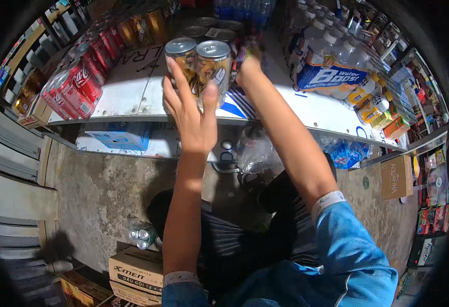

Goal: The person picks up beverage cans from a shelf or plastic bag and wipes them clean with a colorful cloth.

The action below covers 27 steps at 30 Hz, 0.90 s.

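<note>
Two gold drink cans with silver tops, a left can (180, 47) and a right can (214, 56), are side by side near the shelf's front edge. My left hand (191, 112) is against their front, its fingers stretched over the left can and its thumb up before the right one. Just right of the cans, my right hand (250, 64) is smeared by motion. Close to its fingers is a blurred, dark multicoloured thing (244, 50) whose kind I cannot make out. Behind the two cans stand several more cans (219, 35), their tops in shadow.
Red Coca-Cola cans (83, 82) and gold cans (147, 28) line the shelf's left side. Water Boost bottles (332, 77) stand on its right. A lower shelf holds a blue box (119, 138). On the floor are an X-Men carton (137, 271) and wrapped cans (142, 236).
</note>
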Each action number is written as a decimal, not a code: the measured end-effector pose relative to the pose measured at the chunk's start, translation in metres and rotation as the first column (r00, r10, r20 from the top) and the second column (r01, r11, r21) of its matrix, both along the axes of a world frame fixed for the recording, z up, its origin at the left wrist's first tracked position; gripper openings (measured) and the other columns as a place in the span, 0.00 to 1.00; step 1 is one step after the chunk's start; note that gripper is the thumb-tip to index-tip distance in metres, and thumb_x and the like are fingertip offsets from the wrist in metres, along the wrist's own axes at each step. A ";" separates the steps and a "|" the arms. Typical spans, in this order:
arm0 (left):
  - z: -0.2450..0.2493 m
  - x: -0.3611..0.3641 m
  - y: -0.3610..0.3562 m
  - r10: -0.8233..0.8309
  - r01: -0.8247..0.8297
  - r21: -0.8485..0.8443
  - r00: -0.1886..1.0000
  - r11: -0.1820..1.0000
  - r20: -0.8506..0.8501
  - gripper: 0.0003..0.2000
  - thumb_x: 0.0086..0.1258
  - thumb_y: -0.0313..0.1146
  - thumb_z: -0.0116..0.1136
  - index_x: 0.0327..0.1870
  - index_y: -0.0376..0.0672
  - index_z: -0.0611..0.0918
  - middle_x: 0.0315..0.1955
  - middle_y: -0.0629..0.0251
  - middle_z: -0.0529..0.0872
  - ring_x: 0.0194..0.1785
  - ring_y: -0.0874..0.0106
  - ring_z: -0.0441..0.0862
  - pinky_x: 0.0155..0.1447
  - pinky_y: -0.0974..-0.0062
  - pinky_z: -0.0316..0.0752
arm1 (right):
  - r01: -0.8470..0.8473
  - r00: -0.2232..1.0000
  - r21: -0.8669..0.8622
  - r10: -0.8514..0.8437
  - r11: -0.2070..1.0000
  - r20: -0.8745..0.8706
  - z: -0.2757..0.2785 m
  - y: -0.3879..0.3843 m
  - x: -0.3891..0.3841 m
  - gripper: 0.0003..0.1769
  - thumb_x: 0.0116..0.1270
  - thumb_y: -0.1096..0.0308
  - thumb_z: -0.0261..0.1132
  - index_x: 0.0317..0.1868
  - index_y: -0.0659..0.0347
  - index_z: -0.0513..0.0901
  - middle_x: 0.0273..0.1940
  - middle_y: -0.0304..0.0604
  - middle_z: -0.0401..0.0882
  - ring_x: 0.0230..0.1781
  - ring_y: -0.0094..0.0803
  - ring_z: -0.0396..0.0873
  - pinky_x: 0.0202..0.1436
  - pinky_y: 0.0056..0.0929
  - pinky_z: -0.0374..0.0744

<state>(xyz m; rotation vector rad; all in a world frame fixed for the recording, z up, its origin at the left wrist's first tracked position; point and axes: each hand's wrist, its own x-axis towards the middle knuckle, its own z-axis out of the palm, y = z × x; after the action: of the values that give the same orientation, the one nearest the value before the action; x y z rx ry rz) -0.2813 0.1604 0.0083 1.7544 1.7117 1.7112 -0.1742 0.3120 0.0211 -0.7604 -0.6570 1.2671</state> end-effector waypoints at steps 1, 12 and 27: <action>0.001 -0.001 -0.001 -0.009 0.009 -0.014 1.000 1.000 -0.006 0.41 0.85 0.64 0.35 0.89 0.47 0.46 0.79 0.33 0.55 0.82 0.40 0.55 0.84 0.50 0.47 | -0.137 0.988 -0.111 0.129 0.984 -0.081 -0.051 0.047 0.011 0.21 0.83 0.50 0.51 0.50 0.58 0.81 0.42 0.44 0.85 0.43 0.37 0.85 0.46 0.41 0.83; -0.006 -0.001 0.001 -0.081 0.077 0.121 0.996 0.990 0.029 0.38 0.86 0.55 0.42 0.88 0.43 0.50 0.81 0.31 0.52 0.83 0.37 0.52 0.84 0.45 0.45 | -0.165 0.983 0.046 0.168 0.985 -0.079 -0.014 0.028 0.000 0.28 0.88 0.46 0.43 0.55 0.58 0.83 0.33 0.43 0.87 0.28 0.34 0.83 0.36 0.38 0.83; -0.028 0.012 -0.002 -0.045 0.053 0.080 0.994 0.995 -0.098 0.51 0.80 0.70 0.42 0.87 0.40 0.38 0.86 0.40 0.38 0.88 0.43 0.36 0.87 0.45 0.35 | 0.155 0.694 0.028 -0.129 0.987 0.708 -0.008 -0.029 0.033 0.27 0.82 0.56 0.48 0.52 0.76 0.82 0.45 0.73 0.86 0.53 0.70 0.84 0.64 0.60 0.76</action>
<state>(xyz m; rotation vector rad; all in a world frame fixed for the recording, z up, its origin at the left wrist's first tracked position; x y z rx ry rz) -0.2697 0.1583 -0.0199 1.9270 1.6424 1.7269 -0.1412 0.2826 0.0134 -1.3306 -1.1765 0.8073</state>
